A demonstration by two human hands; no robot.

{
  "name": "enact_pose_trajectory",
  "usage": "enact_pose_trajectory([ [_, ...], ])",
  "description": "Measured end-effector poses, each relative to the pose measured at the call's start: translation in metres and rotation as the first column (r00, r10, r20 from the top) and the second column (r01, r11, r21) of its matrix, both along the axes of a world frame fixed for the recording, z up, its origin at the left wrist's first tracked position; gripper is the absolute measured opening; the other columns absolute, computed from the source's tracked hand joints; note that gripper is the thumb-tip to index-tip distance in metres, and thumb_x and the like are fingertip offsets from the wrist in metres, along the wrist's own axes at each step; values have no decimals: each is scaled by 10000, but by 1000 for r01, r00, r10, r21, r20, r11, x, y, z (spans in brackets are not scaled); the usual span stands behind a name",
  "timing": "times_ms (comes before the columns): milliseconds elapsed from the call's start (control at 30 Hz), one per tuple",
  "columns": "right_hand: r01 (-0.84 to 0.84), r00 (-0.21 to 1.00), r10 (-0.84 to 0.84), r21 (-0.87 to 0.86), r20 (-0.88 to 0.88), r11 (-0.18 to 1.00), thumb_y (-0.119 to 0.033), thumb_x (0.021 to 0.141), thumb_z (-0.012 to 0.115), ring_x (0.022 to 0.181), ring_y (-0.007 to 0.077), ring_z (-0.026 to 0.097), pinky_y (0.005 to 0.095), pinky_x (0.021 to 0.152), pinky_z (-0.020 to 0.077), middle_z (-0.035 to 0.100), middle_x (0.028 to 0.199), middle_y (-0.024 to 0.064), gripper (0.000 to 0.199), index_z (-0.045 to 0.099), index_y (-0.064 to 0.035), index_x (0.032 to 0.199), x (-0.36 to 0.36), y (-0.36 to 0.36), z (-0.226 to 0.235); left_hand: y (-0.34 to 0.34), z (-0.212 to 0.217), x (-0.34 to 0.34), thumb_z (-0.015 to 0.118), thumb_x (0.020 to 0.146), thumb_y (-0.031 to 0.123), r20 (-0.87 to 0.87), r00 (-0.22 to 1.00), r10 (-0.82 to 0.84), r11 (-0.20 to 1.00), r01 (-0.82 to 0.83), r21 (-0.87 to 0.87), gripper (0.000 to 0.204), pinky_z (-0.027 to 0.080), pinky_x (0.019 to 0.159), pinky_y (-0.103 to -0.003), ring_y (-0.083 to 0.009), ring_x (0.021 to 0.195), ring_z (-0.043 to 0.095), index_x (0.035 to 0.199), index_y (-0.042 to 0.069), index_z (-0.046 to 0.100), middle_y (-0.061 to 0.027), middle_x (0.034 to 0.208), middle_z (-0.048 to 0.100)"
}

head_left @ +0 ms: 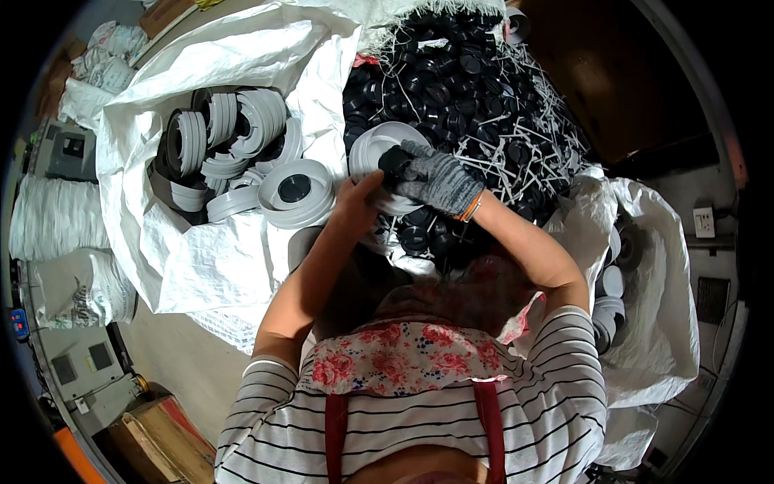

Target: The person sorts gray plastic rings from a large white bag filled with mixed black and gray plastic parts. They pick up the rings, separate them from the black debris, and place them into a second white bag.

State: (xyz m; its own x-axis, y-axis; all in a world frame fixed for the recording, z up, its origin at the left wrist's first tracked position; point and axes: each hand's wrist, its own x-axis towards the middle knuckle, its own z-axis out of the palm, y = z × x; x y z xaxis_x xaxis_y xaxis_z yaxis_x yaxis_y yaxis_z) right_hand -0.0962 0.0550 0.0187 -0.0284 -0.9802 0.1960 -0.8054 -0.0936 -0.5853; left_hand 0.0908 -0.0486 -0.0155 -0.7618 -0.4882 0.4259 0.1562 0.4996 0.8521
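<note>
— How far along does the work look?

— Partway, I'd judge. A batch of finished white spools (234,137) lies in the open white sack (201,258) at the left, one with a black cap (295,188) in its middle. The pile of loose black caps (451,81) ahead is large, so much seems left.

— And the hands?

— The bare left hand (361,200) grips a white spool (377,149) held up over the pile; the gloved right hand (435,179) is clenched on a black cap (394,161) at the spool's centre — whether it is seated yet, I cannot tell.

— The room?

— No tabletop; sacks sit on a concrete floor (185,363), with cardboard boxes (161,440) at the lower left and a dim wall (709,234) at the right.
</note>
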Motion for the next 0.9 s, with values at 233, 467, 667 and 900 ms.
enact_pose_trajectory([
  [233,79,980,-64,71,-189,994,-387,610,780,1096,395,484,448,951,406,509,1160,234,770,483,-38,1227,50,-3,57,27,45,41,603,815,56,-46,998,33,336,32,941,329,550,630,-348,-229,756,638,1119,-38,518,-131,911,622],
  [467,-289,941,282,-6,-185,957,-385,677,701,974,388,521,457,867,433,541,1014,242,607,540,13,1107,63,11,73,33,66,66,601,810,32,-63,996,-68,317,81,945,356,550,711,-379,-258,827,638,1136,-54,488,-151,957,604],
  [667,14,978,-39,-121,-207,993,-409,723,687,985,357,561,423,856,449,580,1046,229,589,551,1,1124,78,21,64,53,85,72,647,785,20,129,991,-36,487,-95,868,297,546,677,-333,-218,799,629,1053,-38,534,-125,901,609],
  [900,-43,810,-244,468,534,883,-504,778,634,806,288,657,340,701,526,637,874,199,702,486,103,1099,79,12,67,52,66,85,726,688,-47,74,995,63,611,-97,786,371,528,670,-279,-151,814,599,1013,0,553,-82,877,602],
])
